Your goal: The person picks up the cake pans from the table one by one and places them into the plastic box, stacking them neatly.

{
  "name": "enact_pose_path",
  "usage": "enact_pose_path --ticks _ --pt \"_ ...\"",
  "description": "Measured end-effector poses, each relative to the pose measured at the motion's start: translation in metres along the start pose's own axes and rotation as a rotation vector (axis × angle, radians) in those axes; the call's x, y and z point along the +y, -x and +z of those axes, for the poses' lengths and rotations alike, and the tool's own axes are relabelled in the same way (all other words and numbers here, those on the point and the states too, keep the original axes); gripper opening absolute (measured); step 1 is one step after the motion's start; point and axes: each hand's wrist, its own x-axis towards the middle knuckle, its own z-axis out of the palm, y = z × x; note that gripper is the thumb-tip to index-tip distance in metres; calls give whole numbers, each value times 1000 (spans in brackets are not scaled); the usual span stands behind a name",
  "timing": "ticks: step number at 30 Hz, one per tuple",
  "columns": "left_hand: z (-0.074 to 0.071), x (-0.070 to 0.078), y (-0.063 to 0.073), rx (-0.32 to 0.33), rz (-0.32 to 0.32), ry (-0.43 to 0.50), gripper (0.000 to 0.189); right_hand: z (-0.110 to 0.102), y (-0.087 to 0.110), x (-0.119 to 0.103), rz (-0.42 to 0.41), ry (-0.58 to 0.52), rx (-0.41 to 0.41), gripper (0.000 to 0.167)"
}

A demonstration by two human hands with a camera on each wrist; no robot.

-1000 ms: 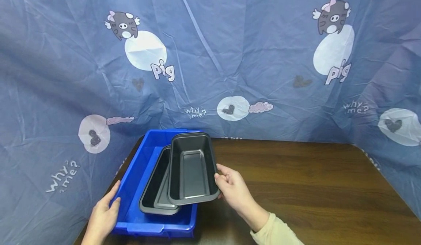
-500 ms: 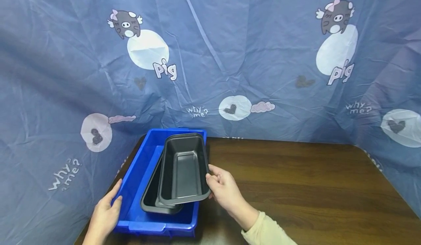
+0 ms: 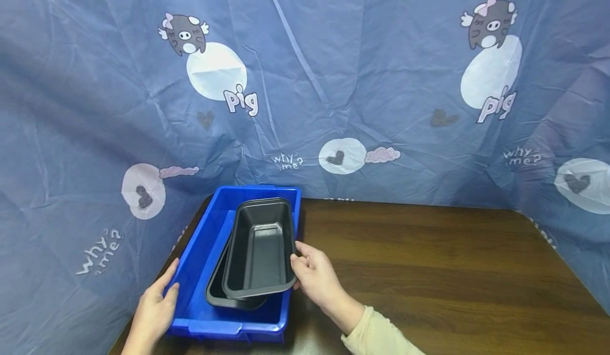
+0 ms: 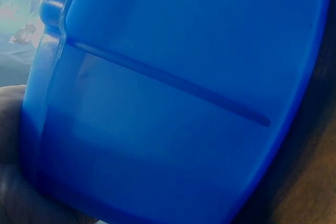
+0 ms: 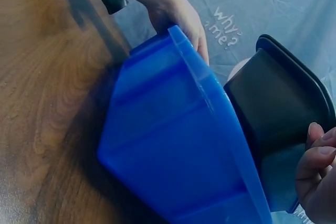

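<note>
In the head view, a blue plastic bin (image 3: 202, 329) stands on the left of the table. One dark loaf pan (image 3: 219, 296) lies askew inside it, mostly covered by a second loaf pan (image 3: 265, 265). My right hand (image 3: 316, 278) pinches that upper pan by its right rim, tilted over the bin's right side. Its underside also shows in the right wrist view, where my right hand (image 5: 320, 182) is at the edge. My left hand (image 3: 154, 307) holds the bin's left rim; the left wrist view has the bin's outer wall (image 4: 157, 140) close up.
A brown wooden tabletop (image 3: 429, 259) extends to the right of the bin. A blue printed cloth (image 3: 295, 53) hangs behind it and along both sides, close to the bin's left and far edges.
The upper loaf pan has moved left and slightly down with my right hand, covering more of the lower pan. My left hand has stayed at the bin's rim.
</note>
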Motion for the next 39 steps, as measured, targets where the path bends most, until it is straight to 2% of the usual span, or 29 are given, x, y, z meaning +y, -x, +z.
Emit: enact_pose_path --ticks 11,19,26,32,39 --pt "0 0 -1 -7 0 0 57 9 -4 8 -18 64 10 54" --pt "0 -1 0 10 30 -6 56 15 -9 15 -22 62 25 48" --pt "0 -1 -1 3 19 8 57 22 -13 20 -12 44 36 43" --pt "0 -1 0 21 32 -4 56 26 -14 22 -15 108 60 51" --pt "0 -3 1 45 77 -13 55 30 -16 24 -17 186 70 51"
